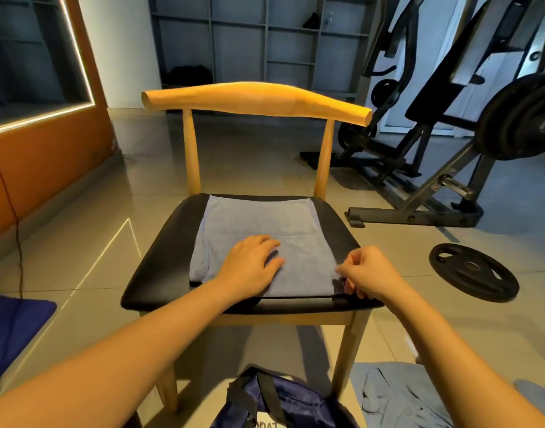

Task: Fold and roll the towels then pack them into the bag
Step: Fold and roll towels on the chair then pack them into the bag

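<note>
A folded light-blue terry towel (265,223) lies flat on the black padded seat of a wooden chair (169,242). The left hand (249,264) presses on its near half with fingers spread nearly straight, while the right hand (367,273), fingers curled, pinches the towel's near right edge. A dark blue fabric bag (299,403) sits on the floor before the chair, beside a crumpled light-blue towel (398,396).

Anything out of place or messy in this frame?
On the floor, spare towels lie crumpled beside the bag, and a weight plate lies loose nearby. The folded towel on the chair lies flat.
</note>
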A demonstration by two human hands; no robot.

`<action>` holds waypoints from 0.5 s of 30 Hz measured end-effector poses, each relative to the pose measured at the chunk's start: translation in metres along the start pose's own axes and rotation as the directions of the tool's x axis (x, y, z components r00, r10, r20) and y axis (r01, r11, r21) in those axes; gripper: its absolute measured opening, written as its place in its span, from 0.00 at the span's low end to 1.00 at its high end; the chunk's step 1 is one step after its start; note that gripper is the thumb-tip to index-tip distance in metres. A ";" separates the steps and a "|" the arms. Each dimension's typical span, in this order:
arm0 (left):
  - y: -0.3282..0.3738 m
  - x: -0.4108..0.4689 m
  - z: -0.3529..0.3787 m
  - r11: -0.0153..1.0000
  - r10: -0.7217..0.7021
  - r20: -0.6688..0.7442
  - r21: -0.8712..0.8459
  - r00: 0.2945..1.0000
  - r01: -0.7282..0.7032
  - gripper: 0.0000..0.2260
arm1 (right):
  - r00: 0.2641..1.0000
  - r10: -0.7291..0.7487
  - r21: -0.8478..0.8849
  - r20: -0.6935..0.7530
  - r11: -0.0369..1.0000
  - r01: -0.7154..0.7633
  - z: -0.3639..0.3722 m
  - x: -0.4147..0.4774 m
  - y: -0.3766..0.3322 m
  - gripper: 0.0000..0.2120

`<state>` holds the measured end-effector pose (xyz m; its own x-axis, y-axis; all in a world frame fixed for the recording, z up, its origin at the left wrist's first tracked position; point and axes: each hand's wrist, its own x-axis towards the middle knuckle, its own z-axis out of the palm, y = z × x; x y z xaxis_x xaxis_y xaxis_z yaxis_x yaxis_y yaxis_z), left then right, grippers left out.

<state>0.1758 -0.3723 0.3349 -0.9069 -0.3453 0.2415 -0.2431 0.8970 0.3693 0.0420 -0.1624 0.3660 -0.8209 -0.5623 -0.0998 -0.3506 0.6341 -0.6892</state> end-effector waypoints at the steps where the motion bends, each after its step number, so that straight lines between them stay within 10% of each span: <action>1: -0.002 -0.006 -0.010 1.000 -0.003 -0.057 -0.018 0.998 0.002 0.18 | 0.990 -0.115 -0.026 -0.081 0.993 0.114 0.007 -0.001 -0.006 0.08; 6: -0.031 -0.050 -0.054 0.966 -0.257 -0.247 -0.048 0.934 0.253 0.09 | 0.872 -0.488 -0.342 -0.030 0.825 0.450 0.038 -0.011 -0.027 0.05; 15: -0.054 -0.092 -0.043 0.931 -0.364 -0.308 -0.083 0.879 0.357 0.11 | 0.897 -0.436 -0.420 0.068 0.804 0.422 0.048 -0.005 -0.018 0.03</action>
<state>0.2868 -0.4013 0.3313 -0.6025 -0.7153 0.3541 -0.5210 0.6886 0.5044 0.0738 -0.1963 0.3443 -0.5530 -0.8172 0.1623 -0.8175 0.4947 -0.2948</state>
